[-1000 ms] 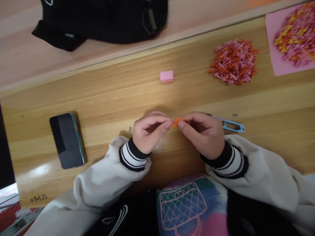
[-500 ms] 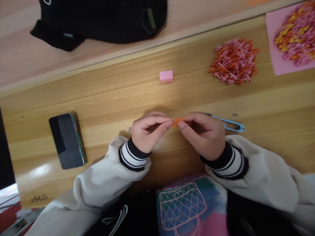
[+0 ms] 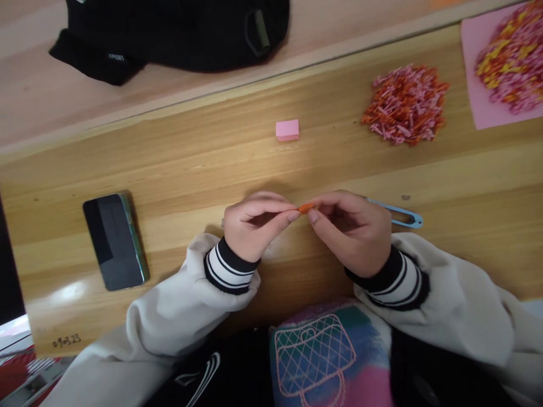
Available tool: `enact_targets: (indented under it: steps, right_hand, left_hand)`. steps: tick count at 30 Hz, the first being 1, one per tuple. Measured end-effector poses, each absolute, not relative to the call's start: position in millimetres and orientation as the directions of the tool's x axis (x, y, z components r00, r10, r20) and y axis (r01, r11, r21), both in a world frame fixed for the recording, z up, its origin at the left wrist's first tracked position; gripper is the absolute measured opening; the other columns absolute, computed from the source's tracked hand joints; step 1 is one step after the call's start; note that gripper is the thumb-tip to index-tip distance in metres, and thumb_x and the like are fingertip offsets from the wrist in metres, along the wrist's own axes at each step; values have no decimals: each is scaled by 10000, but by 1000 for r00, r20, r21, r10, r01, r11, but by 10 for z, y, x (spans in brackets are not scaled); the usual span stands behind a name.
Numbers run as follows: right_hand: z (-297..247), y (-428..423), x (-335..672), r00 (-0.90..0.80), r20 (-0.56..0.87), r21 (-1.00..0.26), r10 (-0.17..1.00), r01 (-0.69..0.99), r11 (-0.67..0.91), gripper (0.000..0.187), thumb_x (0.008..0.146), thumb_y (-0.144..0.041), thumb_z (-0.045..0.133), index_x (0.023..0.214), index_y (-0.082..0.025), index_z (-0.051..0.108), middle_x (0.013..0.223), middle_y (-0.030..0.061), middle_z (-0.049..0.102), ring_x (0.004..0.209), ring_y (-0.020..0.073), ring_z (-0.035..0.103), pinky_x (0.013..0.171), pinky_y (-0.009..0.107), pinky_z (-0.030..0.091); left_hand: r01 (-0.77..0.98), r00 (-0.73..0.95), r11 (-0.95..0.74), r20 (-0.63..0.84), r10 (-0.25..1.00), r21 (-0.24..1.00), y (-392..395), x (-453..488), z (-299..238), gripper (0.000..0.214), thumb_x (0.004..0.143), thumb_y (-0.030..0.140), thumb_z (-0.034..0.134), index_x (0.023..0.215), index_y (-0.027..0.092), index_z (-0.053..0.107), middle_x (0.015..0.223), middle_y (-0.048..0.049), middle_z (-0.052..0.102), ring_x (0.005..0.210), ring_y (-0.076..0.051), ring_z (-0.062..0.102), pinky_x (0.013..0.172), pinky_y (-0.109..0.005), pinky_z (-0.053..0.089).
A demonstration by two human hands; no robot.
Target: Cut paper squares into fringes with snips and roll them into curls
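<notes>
Between my two hands, a small orange paper piece is stretched level above the table, narrow and apparently twisted. My left hand pinches its left end between thumb and forefinger. Its right end is in the closed fingertips of my right hand. A small stack of pink paper slips lies beyond the hands. Farther right is a heap of twisted orange and pink paper pieces. Partly behind my right hand lies a light blue cutter, its other end hidden.
At the left lies a phone with a dark screen. A pink sheet at the upper right bears a heap of pink, orange and yellow pieces. Black fabric rests across the far side, on the adjoining pale surface.
The orange paper has gone from a wider, crumpled shape to a slimmer one between my fingertips. My hands have drawn very slightly apart, both still pinching it.
</notes>
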State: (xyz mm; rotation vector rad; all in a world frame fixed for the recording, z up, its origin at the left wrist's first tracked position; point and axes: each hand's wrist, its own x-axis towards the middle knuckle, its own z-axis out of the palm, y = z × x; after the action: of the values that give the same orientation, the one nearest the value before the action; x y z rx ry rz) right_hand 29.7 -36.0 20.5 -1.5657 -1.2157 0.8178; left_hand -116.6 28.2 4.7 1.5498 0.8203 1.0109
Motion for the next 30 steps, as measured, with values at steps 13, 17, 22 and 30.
enact_targets:
  steps: [13, 17, 22, 30]
  right_hand:
    - [208, -364, 305, 272, 58, -939, 960, 343, -40, 72, 793, -190, 608, 807, -202, 677, 557, -30, 570, 507, 101, 510, 480, 234, 421]
    - [214, -361, 302, 282, 51, -938, 958, 344, -51, 73, 791, -193, 606, 796, -206, 678, 547, -29, 570, 513, 109, 517, 487, 243, 423]
    - [210, -364, 306, 267, 79, -940, 960, 340, -17, 81, 790, -157, 612, 810, -199, 679, 572, -28, 572, 521, 102, 509, 496, 240, 421]
    - [237, -376, 315, 221, 76, -957, 972, 290, 9, 150, 792, -131, 614, 909, -205, 671, 579, -50, 516, 485, 79, 456, 459, 219, 391]
  left_hand:
    - [-57, 435, -196, 202, 878, 979, 295, -1168, 38, 183, 635, 135, 806, 798, 199, 751, 767, -33, 720, 684, -114, 653, 611, -225, 538]
    - [-41, 436, -209, 206, 876, 977, 286, -1168, 54, 155, 687, 118, 759, 812, 210, 754, 773, -28, 725, 690, -112, 655, 624, -230, 543]
    - [-10, 423, -204, 189, 886, 979, 278, -1167, 60, 149, 685, 90, 755, 783, 202, 755, 757, -25, 725, 684, -107, 661, 625, -219, 552]
    - [-7, 426, -186, 171, 889, 983, 284, -1164, 53, 87, 662, 127, 785, 709, 171, 727, 708, -26, 706, 635, -103, 643, 587, -219, 532]
